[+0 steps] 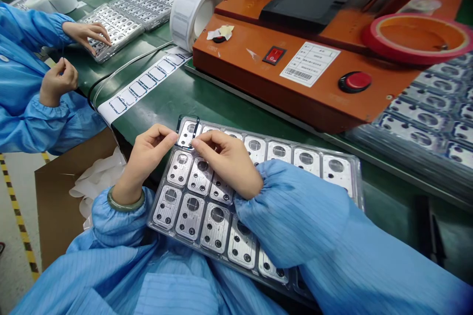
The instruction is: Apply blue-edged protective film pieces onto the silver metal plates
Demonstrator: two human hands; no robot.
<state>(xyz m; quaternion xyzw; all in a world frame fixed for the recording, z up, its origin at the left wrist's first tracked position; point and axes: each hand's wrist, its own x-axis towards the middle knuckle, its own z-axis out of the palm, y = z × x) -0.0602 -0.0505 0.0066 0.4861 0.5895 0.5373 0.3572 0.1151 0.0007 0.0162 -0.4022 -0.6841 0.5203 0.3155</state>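
A clear plastic tray (353,170) of several silver metal plates rests on my lap and the green bench edge. My left hand (146,155) and my right hand (227,160) meet over the tray's far left corner. Both pinch a thin dark rectangular film frame (187,130) from its two sides, held over the silver plate (186,134) in that corner slot. Blue sleeves cover both my forearms, and a green bangle (125,203) sits on my left wrist. My right sleeve hides part of the tray's middle rows.
An orange machine (258,66) with a red button (355,81) stands behind the tray. A white label roll (194,10) feeds a strip (142,86) across the bench. A red tape ring (417,37) and stacked trays (424,123) sit right. A co-worker's hands (86,34) work on trays at left.
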